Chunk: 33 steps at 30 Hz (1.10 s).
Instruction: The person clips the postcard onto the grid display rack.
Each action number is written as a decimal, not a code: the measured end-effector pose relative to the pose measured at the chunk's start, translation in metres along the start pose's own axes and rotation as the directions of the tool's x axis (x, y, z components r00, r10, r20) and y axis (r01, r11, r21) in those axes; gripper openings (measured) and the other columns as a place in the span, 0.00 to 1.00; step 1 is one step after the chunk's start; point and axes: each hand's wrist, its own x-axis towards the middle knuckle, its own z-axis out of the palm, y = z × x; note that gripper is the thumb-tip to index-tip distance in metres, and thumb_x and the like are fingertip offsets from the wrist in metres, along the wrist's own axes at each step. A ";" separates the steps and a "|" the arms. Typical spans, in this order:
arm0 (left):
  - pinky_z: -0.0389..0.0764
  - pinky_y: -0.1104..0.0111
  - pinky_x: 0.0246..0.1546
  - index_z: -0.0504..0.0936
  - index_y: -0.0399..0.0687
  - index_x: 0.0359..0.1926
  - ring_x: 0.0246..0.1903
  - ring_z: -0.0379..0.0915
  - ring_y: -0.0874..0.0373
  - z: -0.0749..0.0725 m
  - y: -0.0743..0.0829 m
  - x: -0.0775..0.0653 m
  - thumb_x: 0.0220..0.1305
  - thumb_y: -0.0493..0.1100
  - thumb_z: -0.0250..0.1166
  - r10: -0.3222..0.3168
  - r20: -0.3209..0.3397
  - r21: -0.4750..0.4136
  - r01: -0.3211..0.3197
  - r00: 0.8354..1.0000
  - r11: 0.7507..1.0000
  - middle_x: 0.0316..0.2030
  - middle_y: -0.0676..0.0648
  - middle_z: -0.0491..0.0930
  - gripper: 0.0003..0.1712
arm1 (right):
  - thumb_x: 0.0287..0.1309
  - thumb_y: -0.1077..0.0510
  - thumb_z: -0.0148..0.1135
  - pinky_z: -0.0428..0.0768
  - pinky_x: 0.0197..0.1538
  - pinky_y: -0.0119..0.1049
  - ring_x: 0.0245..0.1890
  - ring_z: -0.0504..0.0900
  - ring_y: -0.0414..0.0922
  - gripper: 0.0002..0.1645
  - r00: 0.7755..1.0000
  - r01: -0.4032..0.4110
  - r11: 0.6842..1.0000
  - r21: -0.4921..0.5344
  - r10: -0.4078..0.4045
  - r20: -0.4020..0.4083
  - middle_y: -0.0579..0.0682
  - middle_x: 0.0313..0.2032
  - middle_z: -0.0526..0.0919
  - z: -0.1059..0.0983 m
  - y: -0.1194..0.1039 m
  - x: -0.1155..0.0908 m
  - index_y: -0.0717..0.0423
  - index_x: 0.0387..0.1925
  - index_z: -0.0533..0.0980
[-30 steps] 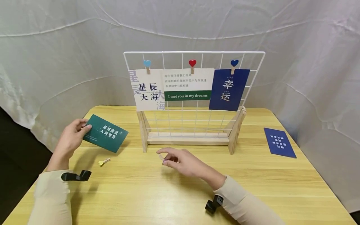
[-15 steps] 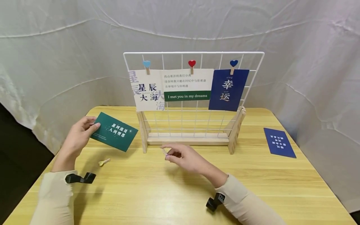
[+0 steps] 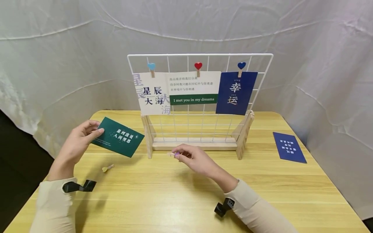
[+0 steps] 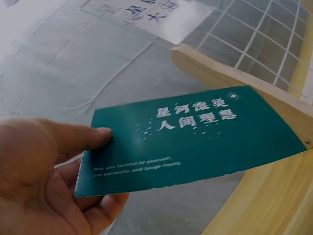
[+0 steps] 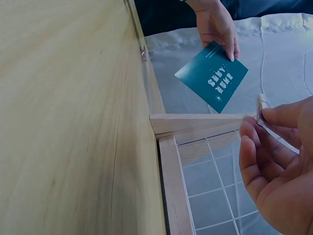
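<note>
**Green card (image 3: pixel 118 137) in left hand (image 3: pixel 74 139), purple clip (image 3: pixel 176 155) in right hand (image 3: pixel 198 161)**

Hands apart. Left: thumb on the card's face, fingers behind, pinching its left end; card held tilted above the desk (image 3: pixel 180 200), toward the left edge (white characters, two lines of small English print beneath). Right: thumb and forefinger pinch the clip in front of the wire rack (image 3: pixel 187 124).

Yellow clip (image 3: pixel 107 168) lies on the desk toward its left edge. Loose blue card (image 3: pixel 289 147) lies by the right edge.

Rack stands toward the back edge, bearing three cards in a row: white card (image 3: pixel 152 94), white-and-green card (image 3: pixel 193 87), dark blue card (image 3: pixel 236 94). Each hangs under a heart-topped clip: light blue (image 3: pixel 151 66), red (image 3: pixel 198 66), dark blue (image 3: pixel 241 65).
</note>
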 end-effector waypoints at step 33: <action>0.78 0.77 0.40 0.75 0.46 0.45 0.37 0.77 0.63 0.065 0.019 0.007 0.70 0.41 0.60 -0.043 0.044 -0.556 0.060 0.998 0.829 0.37 0.52 0.79 0.06 | 0.65 0.56 0.63 0.82 0.36 0.37 0.35 0.83 0.54 0.12 0.973 0.041 0.993 0.107 -0.016 -0.229 0.46 0.36 0.85 -0.027 0.004 0.000 0.54 0.48 0.82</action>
